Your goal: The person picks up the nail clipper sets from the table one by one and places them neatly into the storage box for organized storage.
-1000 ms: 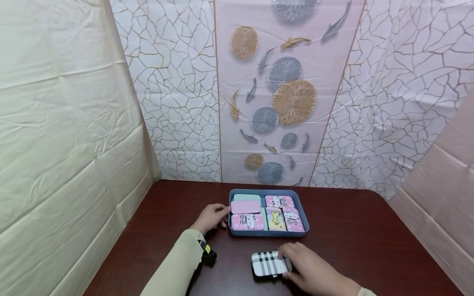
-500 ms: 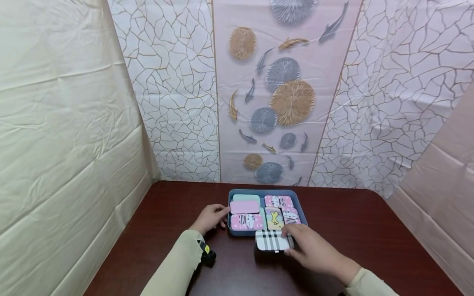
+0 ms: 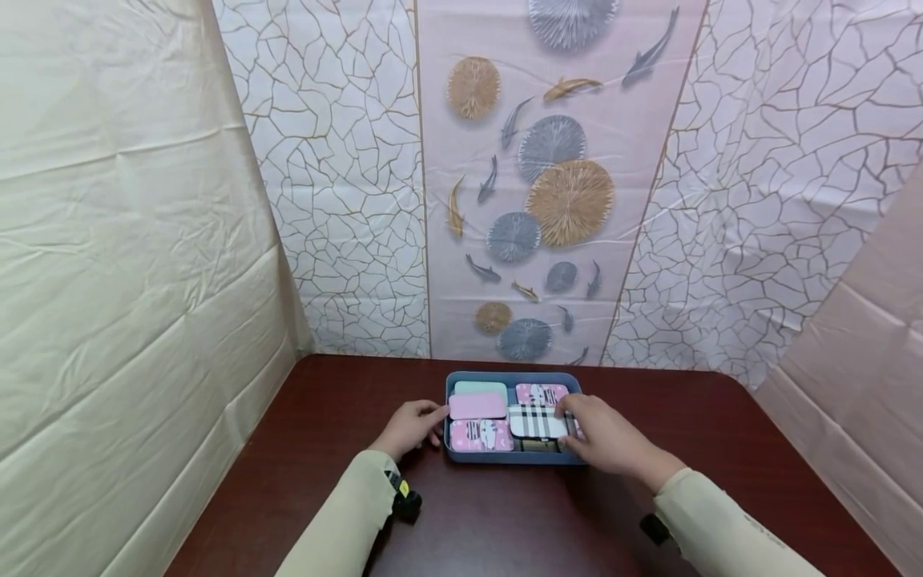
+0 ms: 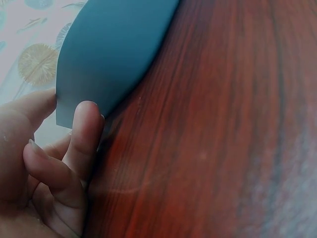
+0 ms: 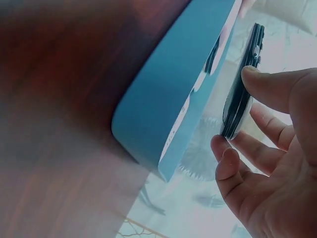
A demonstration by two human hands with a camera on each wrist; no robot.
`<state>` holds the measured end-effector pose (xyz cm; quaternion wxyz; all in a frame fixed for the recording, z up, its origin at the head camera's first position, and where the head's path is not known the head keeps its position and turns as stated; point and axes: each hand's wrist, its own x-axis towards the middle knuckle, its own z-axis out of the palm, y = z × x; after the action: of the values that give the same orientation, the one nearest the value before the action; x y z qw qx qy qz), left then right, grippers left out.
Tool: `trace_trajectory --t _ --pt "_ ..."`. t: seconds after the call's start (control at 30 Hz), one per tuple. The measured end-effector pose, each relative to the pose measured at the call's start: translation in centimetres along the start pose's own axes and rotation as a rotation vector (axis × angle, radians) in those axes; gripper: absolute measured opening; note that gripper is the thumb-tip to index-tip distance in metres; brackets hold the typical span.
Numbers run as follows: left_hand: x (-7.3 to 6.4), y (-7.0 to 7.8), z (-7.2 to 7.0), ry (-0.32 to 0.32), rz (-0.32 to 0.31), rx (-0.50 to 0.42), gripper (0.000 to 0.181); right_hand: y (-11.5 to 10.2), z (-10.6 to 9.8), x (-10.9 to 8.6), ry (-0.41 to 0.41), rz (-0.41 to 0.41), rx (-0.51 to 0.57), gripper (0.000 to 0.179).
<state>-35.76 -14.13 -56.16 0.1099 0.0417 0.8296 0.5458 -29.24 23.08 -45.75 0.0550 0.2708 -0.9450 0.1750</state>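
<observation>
A blue-grey tray [image 3: 505,459] stands on the table with several small flat cases inside. My right hand [image 3: 616,441] pinches a black-and-white plaid case [image 3: 532,422] by its right end, over the tray's right half. In the right wrist view that case [image 5: 240,94] is seen edge-on above the rim, with thumb and fingers on opposite sides. My left hand [image 3: 409,427] touches the tray's left wall; its fingertips lie at the blue wall [image 4: 114,54] in the left wrist view. In the tray are a plain pink case [image 3: 478,405], a mint case [image 3: 480,388] and pink cartoon cases [image 3: 481,435].
The dark red-brown table [image 3: 360,377] extends around the tray. A patterned cloth [image 3: 519,240] hangs behind its back edge, and a cream cloth [image 3: 180,361] borders the left side. Camera straps [image 3: 404,497] sit on the wrists.
My right hand has lifted the plaid case from the table in front and carried it away from me, over the tray, covering the yellow-figured case. The left hand has stayed at the tray.
</observation>
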Motion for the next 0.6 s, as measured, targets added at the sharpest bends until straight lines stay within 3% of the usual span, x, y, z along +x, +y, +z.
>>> trace_trajectory --t 0.3,0.6 --pt "-0.4 0.1 0.0 -0.002 -0.01 -0.002 0.048 1.7 1.0 3.2 -0.089 0.088 0.019 0.031" --pt "-0.3 0.6 -0.1 0.0 -0.008 0.007 0.045 3.8 2.4 4.3 -0.157 0.169 0.061 0.029"
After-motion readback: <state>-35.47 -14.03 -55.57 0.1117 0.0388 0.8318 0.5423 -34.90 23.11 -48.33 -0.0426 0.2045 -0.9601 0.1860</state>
